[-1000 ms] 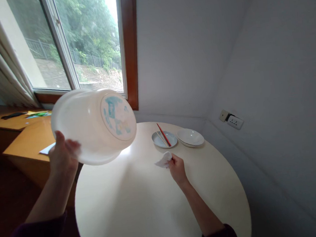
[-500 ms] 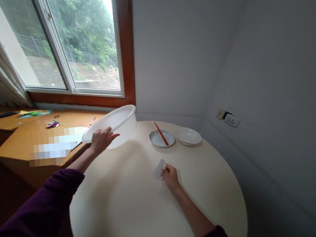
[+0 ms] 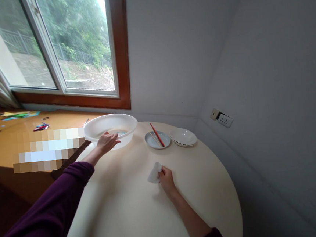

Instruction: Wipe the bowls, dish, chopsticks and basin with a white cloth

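Note:
My left hand (image 3: 107,142) is at the near rim of a translucent white plastic basin (image 3: 130,135), its fingers closed over the edge. The basin sits level at the table's far left, with something faint and bluish on its bottom. Above the middle of the table, my right hand (image 3: 166,178) pinches a thin white tissue (image 3: 153,174), which hangs off to the left of the fingers. Beyond it lie a pale grey-blue plate (image 3: 149,141) carrying red chopsticks (image 3: 157,134) and light wooden chopsticks (image 3: 154,139). Stacked white dishes (image 3: 182,135) stand beside that plate.
The round cream table (image 3: 144,215) borders a wooden desk (image 3: 0,147) on the left. Pens (image 3: 41,127) and coloured papers (image 3: 21,115) lie on the desk. A wall socket (image 3: 225,120) is at the right, and a window (image 3: 77,48) rises behind.
The basin has gone from tilted to level, my left hand still at its rim. My right hand has lifted the tissue slightly off the table. The view has shifted a little to the right.

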`<control>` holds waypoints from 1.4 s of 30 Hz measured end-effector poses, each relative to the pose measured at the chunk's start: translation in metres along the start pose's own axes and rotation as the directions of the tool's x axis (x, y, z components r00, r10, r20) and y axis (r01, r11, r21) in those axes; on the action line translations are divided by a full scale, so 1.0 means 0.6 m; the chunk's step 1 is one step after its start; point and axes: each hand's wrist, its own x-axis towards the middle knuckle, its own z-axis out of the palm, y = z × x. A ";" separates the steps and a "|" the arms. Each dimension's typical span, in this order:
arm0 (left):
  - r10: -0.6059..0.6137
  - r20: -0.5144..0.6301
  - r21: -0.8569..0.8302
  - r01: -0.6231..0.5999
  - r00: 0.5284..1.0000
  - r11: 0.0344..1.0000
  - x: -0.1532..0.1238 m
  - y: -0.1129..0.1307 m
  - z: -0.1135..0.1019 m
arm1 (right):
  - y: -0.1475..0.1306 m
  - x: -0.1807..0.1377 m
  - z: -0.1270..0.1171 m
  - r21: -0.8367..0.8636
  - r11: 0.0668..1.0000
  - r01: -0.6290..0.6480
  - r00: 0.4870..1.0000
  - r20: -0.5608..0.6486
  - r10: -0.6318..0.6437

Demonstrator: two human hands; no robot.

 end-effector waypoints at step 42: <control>-0.231 0.379 -0.924 0.355 0.896 -0.139 -0.087 0.273 -0.002 | -0.011 0.003 -0.002 0.182 0.980 -0.086 0.990 -0.098 0.105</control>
